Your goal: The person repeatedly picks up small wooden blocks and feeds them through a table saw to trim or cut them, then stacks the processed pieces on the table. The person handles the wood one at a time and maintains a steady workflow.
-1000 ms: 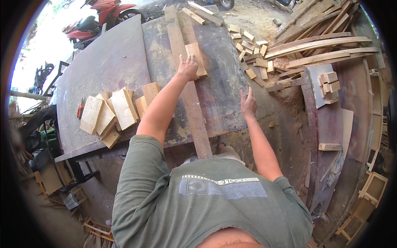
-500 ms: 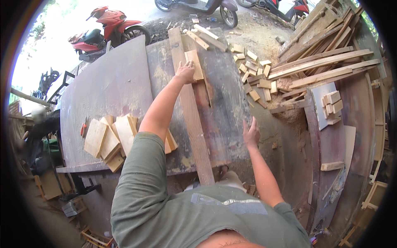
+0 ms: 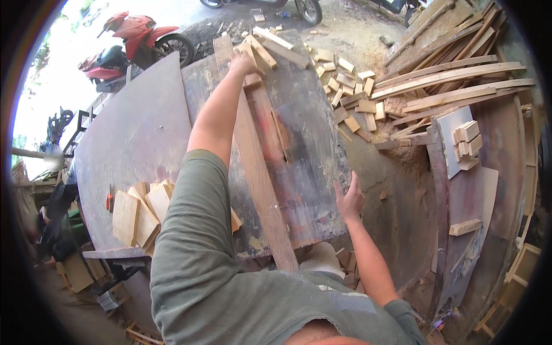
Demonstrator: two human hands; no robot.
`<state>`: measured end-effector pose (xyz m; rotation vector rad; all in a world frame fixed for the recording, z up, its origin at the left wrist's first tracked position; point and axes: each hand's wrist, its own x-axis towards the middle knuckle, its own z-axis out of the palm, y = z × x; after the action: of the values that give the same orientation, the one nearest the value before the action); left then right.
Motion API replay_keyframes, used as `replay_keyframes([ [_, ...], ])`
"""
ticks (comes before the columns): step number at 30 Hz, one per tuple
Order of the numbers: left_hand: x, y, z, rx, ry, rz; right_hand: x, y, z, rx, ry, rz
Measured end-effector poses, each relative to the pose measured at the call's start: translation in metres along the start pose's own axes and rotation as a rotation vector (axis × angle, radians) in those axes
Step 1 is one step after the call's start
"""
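At the far end of the worktable (image 3: pixel 307 195), my left hand (image 3: pixel 244 62) reaches over a pale wood block (image 3: pixel 252 81), its fingers bent around it. The block lies against a long brown plank (image 3: pixel 260 172) running toward me, and my hand hides much of it. Nearer me, right of the plank, a narrow dark slot (image 3: pixel 280 135) shows in the tabletop. My right hand (image 3: pixel 351 200) is at the table's right edge, holding nothing, with fingers apart and pointing up. Several pale boards (image 3: pixel 127 215) are stacked at the left, partly behind my left sleeve.
Loose offcuts (image 3: pixel 347 80) lie beyond the table's right side. Long timber strips (image 3: pixel 448 77) are piled at the far right. A white board (image 3: pixel 451 138) carries small stacked blocks (image 3: pixel 468 138). Orange-handled pliers (image 3: pixel 109 200) lie at the left. A red motorbike (image 3: pixel 135 40) stands behind.
My left hand and the wood block have moved farther away along the plank, uncovering more tabletop behind them. My right hand stays at the table edge. The whole view has shifted slightly.
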<state>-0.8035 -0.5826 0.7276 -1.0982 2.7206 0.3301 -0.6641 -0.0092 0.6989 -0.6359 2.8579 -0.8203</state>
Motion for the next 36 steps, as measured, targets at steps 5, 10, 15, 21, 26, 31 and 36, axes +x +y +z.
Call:
replay_keyframes([
  [5, 0.023, -0.031, -0.006, -0.413, 0.021, -0.082, 0.002, -0.001, 0.005, 0.022, 0.01, 0.018],
  [10, -0.084, -0.13, -0.04, -0.525, -0.071, -0.072, -0.002, -0.01, 0.0, 0.001, -0.011, 0.043],
  [15, -0.388, -0.163, -0.044, -1.253, 0.173, -0.356, -0.004, 0.0, 0.008, -0.046, 0.109, -0.075],
  [21, -0.584, -0.168, 0.056, -1.288, 0.4, -0.54, -0.017, -0.006, 0.009, 0.04, 0.382, -0.455],
  [26, -0.612, -0.159, 0.101, -0.482, 0.424, -0.686, -0.097, -0.166, 0.014, 0.455, -0.195, -0.861],
  [31, -0.599, -0.156, 0.117, -0.633, 0.451, -0.738, -0.118, -0.244, 0.126, 0.559, -0.713, -0.168],
  [36, -0.619, -0.185, 0.133, -0.872, 0.347, -0.863, -0.151, -0.298, 0.135, 0.409, -0.828, 0.112],
])
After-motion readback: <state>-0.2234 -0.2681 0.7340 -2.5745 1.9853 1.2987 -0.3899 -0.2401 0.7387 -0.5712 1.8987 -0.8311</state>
